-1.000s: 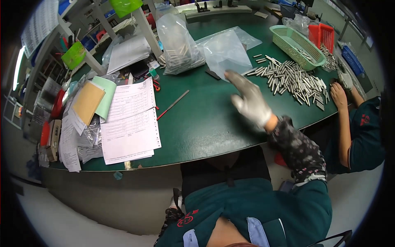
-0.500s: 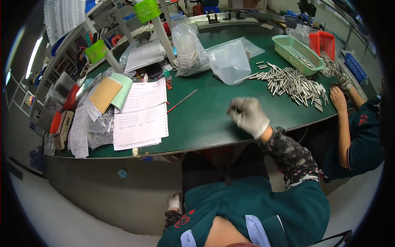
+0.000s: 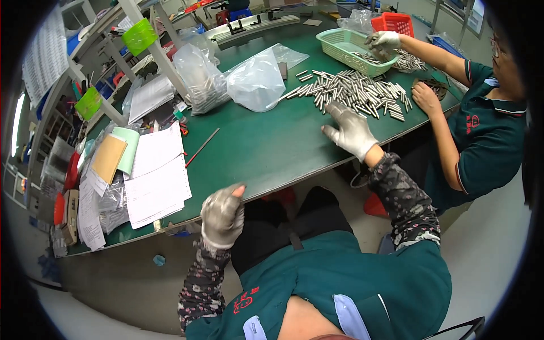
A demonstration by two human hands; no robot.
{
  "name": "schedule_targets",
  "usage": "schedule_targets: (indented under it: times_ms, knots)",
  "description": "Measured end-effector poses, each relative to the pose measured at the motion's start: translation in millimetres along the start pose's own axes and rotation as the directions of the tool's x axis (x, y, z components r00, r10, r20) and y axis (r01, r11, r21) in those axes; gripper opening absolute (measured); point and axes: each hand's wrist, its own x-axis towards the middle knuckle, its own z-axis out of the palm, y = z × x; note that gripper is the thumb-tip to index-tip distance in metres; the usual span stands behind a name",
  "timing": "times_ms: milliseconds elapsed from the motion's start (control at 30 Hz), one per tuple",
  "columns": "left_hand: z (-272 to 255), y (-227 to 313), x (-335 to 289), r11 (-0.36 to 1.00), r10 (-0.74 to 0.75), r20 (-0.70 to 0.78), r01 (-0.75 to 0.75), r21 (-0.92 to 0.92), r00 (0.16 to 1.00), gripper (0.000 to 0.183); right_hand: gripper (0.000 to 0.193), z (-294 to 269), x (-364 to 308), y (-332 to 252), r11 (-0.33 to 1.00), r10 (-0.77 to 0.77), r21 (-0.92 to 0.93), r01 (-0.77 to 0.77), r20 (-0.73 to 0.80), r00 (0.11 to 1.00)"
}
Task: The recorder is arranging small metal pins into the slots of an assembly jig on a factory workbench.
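Observation:
My right hand point(image 3: 352, 133), in a pale work glove, reaches over the table with its fingers apart. It is open, and its fingertips are at the near left edge of a pile of metal pins point(image 3: 362, 93). My left hand point(image 3: 222, 218), also gloved, is raised in front of the table's near edge. Its fingers are curled in and one bare fingertip pokes out; whether anything is inside is hidden. Beyond the pile stands a light green basket point(image 3: 334, 52) with some pins in it.
At the right a co-worker's gloved hand point(image 3: 385, 41) reaches into the green basket; their other hand point(image 3: 426, 99) is on the table. Plastic bags point(image 3: 256, 82), a thin rod point(image 3: 203, 147) and paper sheets point(image 3: 156, 192) lie leftward. A red basket point(image 3: 394, 24) stands behind.
My left hand has risen from beside my body to the table's edge. My right hand has opened and moved to the pin pile. The co-worker's gloved hand has moved to the green basket. The view has shifted.

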Motion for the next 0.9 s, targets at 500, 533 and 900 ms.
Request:
schedule_targets:
  times_ms: [500,533,900]
  knots:
    - [125,-57,77,0.811,-0.422,0.266,0.492,-0.316,0.867,0.037,0.069,61,111,19,0.897,0.269,-0.415,-0.152,0.239,0.933]
    - [125,-59,75,0.778,-0.443,0.264,0.513,-0.363,0.857,0.037,0.068,60,112,19,0.912,0.255,-0.382,-0.148,0.248,0.934]
    - [131,-70,72,0.786,-0.465,0.197,0.505,-0.356,0.863,0.04,0.063,66,58,3,0.979,0.014,-0.203,0.006,0.097,0.995]
